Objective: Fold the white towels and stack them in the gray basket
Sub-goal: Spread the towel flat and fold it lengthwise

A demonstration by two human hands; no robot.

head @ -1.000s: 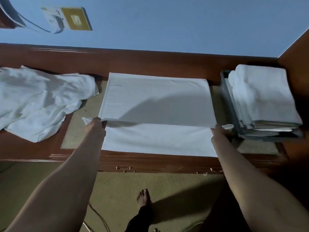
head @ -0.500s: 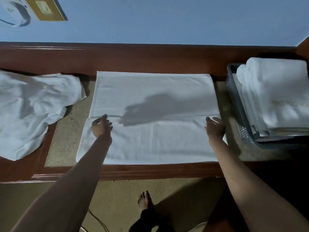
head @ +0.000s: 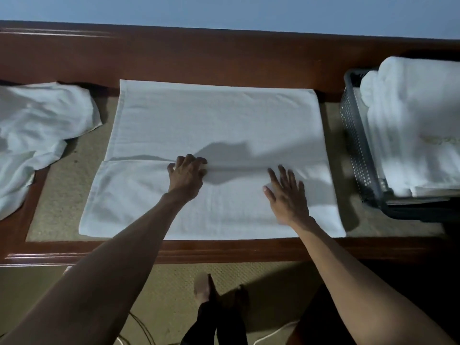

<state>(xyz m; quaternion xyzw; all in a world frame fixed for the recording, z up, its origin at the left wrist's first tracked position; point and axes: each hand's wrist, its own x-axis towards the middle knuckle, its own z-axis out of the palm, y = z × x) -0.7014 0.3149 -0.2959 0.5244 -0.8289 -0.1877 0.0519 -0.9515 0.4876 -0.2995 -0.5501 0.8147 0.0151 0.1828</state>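
A white towel (head: 211, 115) is spread across the centre of the frame on a wooden table (head: 224, 250), with its far half folded toward the viewer so that the layer's edge runs across the middle. One second ago this edge was held up at its two outer corners; now it has been laid down, and both hands have been brought inward along it. The left hand (head: 186, 175) is set on the edge with bent fingers; whether cloth is pinched cannot be told. The right hand (head: 286, 192) is laid flat just below the edge, fingers straight and spread, nothing held. The first fold is judged done and being smoothed, with more folds needed. At the right edge of the frame, folded towels (head: 410, 125) are stacked in the gray basket (head: 356, 145). Unfolded towels (head: 37, 125) are heaped at the left
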